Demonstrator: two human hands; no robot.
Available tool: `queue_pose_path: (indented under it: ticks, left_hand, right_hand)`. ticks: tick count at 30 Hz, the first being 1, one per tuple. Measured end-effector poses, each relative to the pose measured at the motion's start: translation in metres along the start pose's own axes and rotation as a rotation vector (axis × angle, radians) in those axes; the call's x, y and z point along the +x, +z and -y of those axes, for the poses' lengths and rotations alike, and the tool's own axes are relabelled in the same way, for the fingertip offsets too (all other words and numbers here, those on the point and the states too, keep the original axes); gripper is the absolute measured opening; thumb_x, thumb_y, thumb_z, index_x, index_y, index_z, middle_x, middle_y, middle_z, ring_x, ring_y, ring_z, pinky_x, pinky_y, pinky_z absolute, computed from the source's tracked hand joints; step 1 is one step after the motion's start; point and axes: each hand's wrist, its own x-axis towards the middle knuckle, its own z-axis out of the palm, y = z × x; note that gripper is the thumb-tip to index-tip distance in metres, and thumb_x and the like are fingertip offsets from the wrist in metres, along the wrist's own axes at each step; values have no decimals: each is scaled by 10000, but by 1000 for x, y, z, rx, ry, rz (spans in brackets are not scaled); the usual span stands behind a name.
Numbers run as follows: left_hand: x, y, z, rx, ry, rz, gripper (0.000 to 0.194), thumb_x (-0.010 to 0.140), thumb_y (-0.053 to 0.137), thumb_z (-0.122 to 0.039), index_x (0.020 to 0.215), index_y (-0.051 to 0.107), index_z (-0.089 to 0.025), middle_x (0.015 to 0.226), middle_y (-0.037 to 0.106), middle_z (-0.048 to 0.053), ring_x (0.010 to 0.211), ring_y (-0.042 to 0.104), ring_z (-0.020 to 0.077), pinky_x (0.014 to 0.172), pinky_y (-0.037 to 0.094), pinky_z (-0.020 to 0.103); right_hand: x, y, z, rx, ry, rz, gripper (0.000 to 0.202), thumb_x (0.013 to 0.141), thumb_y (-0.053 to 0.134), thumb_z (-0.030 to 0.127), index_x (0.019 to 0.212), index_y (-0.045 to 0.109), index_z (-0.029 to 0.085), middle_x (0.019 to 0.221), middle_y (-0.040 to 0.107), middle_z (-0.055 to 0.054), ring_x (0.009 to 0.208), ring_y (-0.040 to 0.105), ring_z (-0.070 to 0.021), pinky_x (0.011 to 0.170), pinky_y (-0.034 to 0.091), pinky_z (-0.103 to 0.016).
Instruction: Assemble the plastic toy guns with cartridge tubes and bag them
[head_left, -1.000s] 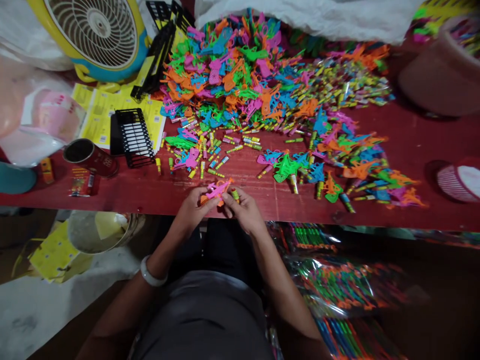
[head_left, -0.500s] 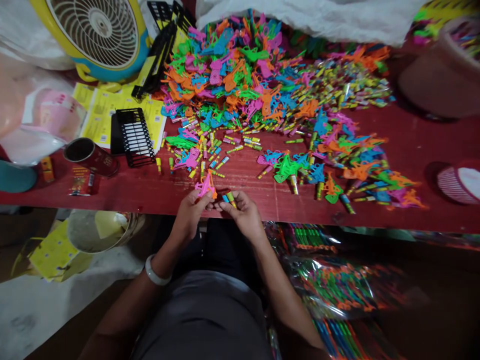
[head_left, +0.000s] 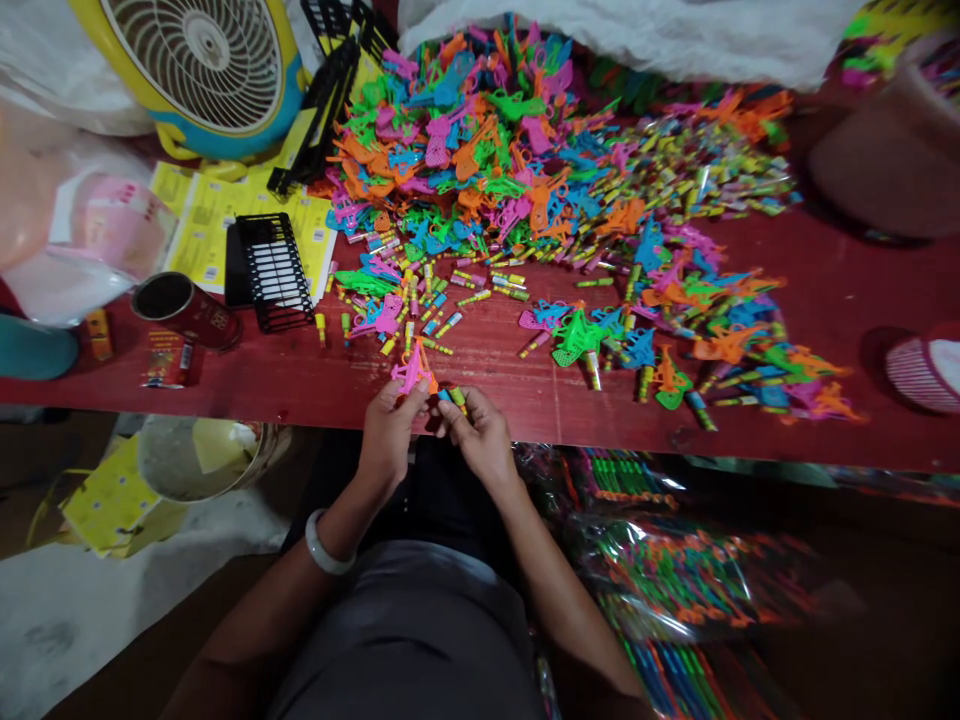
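At the front edge of the red table, my left hand is closed on a pink and an orange plastic piece, which stick up from its fingers. Close beside it on the right, my right hand pinches small yellow and blue tubes. The fingertips of both hands nearly meet. Beyond them lie loose small tubes and a pink mesh piece. A large heap of pink, green, blue and orange plastic pieces spreads across the back.
A fan, black racks, yellow sheets and a dark cup stand left. Shiny tubes are piled back right, by a large tub. Bagged pieces lie below the table, right; a bucket, left.
My right hand has moved slightly in toward my left hand, and the tubes in it now touch or nearly touch the orange piece. The whole view has shifted slightly.
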Motion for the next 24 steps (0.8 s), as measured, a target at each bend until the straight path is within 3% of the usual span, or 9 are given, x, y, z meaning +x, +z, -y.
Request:
queue_pose_path:
  ticks: [6, 12, 16, 19, 21, 24]
  left_hand:
    - [-2, 5, 4, -22, 27, -59, 256, 782, 748, -407, 783, 665, -165, 703, 610, -33, 658, 521, 90, 670, 431, 222]
    - [-6, 13, 3, -45, 48, -82, 255, 776, 747, -411, 820, 658, -176, 735, 624, -36, 692, 546, 101, 695, 449, 227]
    - [-11, 18, 6, -54, 79, -162, 270, 783, 729, -431, 786, 608, -191, 706, 593, -44, 654, 533, 100, 644, 436, 225]
    - [-13, 20, 10, -45, 51, -184, 297, 804, 705, -468, 809, 574, -202, 696, 563, -48, 626, 518, 101, 614, 426, 230]
    - [-13, 20, 11, 3, 42, -134, 286, 842, 668, -477, 872, 580, -207, 754, 590, -28, 666, 552, 118, 639, 449, 243]
    - [-1, 12, 5, 248, 171, 32, 259, 875, 647, -446, 969, 636, -205, 920, 644, 39, 811, 608, 164, 752, 496, 292]
  right_hand:
    - [-2, 5, -10, -188, -129, -195, 188, 911, 645, 372, 821, 551, 237, 681, 582, 34, 622, 553, -149, 634, 442, -279]
    - [-5, 12, -12, -262, -263, -274, 135, 927, 602, 340, 849, 542, 248, 794, 593, 1, 725, 555, -177, 708, 477, -311]
    - [-10, 30, -16, -336, -416, -322, 85, 957, 493, 283, 918, 563, 257, 879, 621, -57, 828, 592, -222, 768, 503, -368]
    - [-13, 43, -22, -327, -400, -313, 121, 965, 470, 290, 993, 584, 261, 932, 634, -81, 892, 605, -245, 805, 514, -398]
    - [-12, 37, -23, -304, -355, -283, 132, 970, 483, 301, 1024, 597, 260, 952, 644, -77, 901, 613, -242, 811, 520, -394]
    - [-3, -3, -18, -365, -379, -318, 163, 978, 506, 320, 1066, 627, 256, 989, 657, -73, 935, 621, -242, 843, 516, -398]
